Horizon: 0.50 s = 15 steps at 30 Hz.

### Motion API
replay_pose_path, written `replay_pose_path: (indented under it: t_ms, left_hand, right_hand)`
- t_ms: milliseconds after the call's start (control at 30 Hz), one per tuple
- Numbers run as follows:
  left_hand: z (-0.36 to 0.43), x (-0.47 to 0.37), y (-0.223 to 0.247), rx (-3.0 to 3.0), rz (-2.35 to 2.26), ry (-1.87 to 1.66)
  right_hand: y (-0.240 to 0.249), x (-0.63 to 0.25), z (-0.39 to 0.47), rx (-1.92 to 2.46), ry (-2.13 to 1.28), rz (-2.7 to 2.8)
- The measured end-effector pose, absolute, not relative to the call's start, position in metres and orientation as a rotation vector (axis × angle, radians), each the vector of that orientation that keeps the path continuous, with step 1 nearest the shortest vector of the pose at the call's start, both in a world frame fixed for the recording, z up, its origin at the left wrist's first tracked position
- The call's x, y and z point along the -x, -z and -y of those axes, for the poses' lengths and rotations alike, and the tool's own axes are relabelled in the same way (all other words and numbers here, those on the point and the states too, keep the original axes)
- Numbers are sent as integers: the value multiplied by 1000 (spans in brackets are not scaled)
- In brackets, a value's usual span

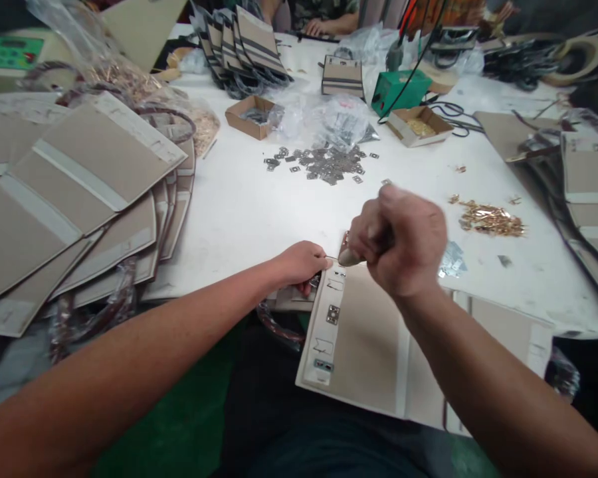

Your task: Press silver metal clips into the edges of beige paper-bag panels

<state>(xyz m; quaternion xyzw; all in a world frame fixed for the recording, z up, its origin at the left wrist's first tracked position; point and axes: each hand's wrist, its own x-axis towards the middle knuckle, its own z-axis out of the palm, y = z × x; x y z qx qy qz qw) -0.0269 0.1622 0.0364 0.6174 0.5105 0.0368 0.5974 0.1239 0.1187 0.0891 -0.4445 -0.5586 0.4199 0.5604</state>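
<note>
A beige board panel [369,332] lies over the table's front edge, with small metal plates [333,314] and slits along its left strip. My left hand [303,265] pinches the panel's far left corner, its fingers curled under the edge. Just above that corner, my right hand [401,236] is curled closed, with a pale cover on one fingertip. A small brownish piece shows beside that fingertip; what the right hand grips is hidden. Under the panel's left side is a plastic-wrapped dark handle [279,325].
Stacked beige panels [87,159] stand at left, more [591,166] at right. Loose metal plates [331,162], gold-coloured fasteners [493,219], small boxes [252,118] and a green device [401,91] are on the table. Another person's hand [316,26] rests at the far side.
</note>
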Motion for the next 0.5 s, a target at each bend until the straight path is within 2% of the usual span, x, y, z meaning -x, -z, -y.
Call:
replay_pose_path:
  t_ms: [133, 267, 400, 500]
  left_hand:
    - [-160, 25, -36, -1405, -1204, -94]
    - [-158, 25, -38, -1430, -1232, -90]
    - [-159, 24, -36, -1400, -1226, -94]
    - [-157, 23, -36, -1368, -1224, -96]
  right_hand:
    - [-72, -129, -117, 1115, -977, 1231]
    - [-87, -151, -93, 1329, -907, 1344]
    - [-104, -173, -14, 1501, -860, 1603]
    - [-82, -176, 55, 1550, -675, 1876]
